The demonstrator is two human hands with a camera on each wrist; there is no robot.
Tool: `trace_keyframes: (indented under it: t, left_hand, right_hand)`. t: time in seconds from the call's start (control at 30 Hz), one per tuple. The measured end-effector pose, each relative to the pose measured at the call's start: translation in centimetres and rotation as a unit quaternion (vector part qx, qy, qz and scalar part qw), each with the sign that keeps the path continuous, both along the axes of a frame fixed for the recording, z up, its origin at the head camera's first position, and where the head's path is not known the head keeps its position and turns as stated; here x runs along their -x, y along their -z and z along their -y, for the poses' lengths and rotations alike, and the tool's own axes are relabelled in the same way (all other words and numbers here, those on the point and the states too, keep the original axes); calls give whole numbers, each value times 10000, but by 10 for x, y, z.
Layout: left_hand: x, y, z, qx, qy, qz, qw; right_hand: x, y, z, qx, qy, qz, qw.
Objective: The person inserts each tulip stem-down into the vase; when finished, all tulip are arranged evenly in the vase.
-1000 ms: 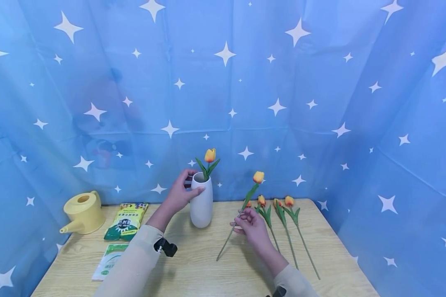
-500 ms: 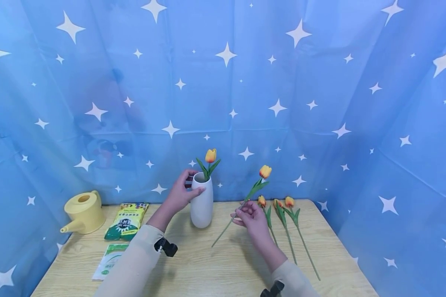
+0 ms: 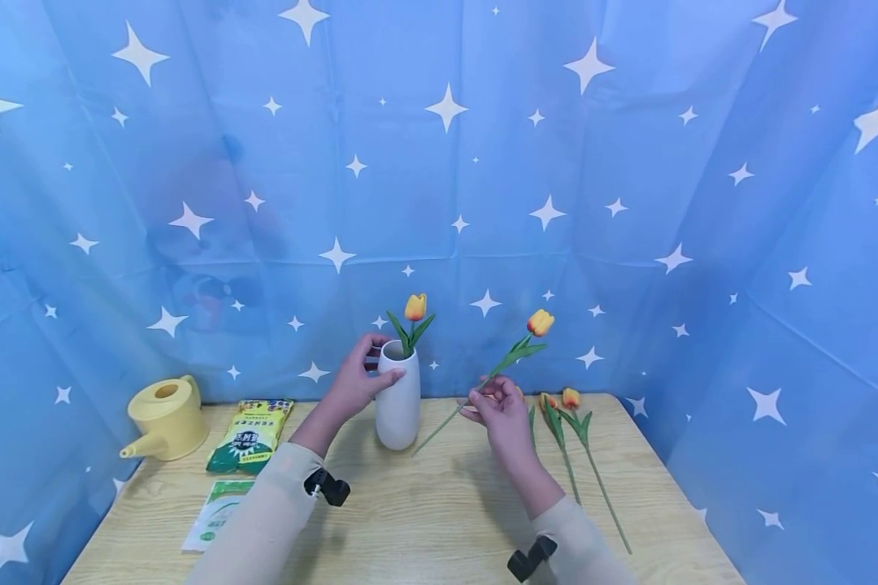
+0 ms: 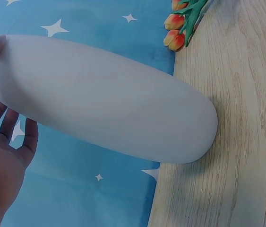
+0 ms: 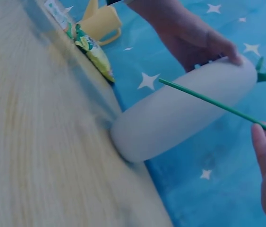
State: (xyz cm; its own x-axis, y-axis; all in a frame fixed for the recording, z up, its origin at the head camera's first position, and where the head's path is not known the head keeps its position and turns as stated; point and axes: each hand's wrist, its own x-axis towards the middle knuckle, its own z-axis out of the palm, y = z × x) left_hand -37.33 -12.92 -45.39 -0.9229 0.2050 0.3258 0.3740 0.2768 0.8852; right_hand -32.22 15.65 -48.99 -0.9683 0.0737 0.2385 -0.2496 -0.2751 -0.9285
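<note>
A tall white vase (image 3: 398,410) stands upright on the table, one yellow-orange tulip (image 3: 415,308) with green leaves rising from its mouth. My left hand (image 3: 354,382) grips the vase near the rim, thumb in front and fingers round the far side. In the left wrist view, the pale body of the vase (image 4: 109,99) fills the middle. My right hand (image 3: 503,413) pinches the stem of another tulip (image 3: 540,322) in the air. That flower's head tilts up to the right, and the bare stem end (image 5: 170,84) points down-left toward the vase, overlapping it in the right wrist view.
Several tulips (image 3: 571,397) lie on the wooden table (image 3: 395,520) to the right, one partly behind my right hand. At left are a yellow watering can (image 3: 168,422), a yellow-green bag (image 3: 247,435) and a white-green packet (image 3: 215,516). A blue star-patterned curtain (image 3: 439,179) hangs behind.
My right hand has risen slightly; its tulip has tilted further, with the head moving up and right and the stem end swinging left toward the vase. My left hand and the vase stay put.
</note>
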Motion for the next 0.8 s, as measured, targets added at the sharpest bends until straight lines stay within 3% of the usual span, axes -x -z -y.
trace_keyframes:
  t: [0.33,0.8]
  left_hand:
    - [2,3,1,5,14,33,10000]
    - [4,4,1,14,-8,28,10000]
  right_hand:
    - [8,-25,2,223,246,-485,9983]
    - [17,-80,8,358,497,-1115,9919]
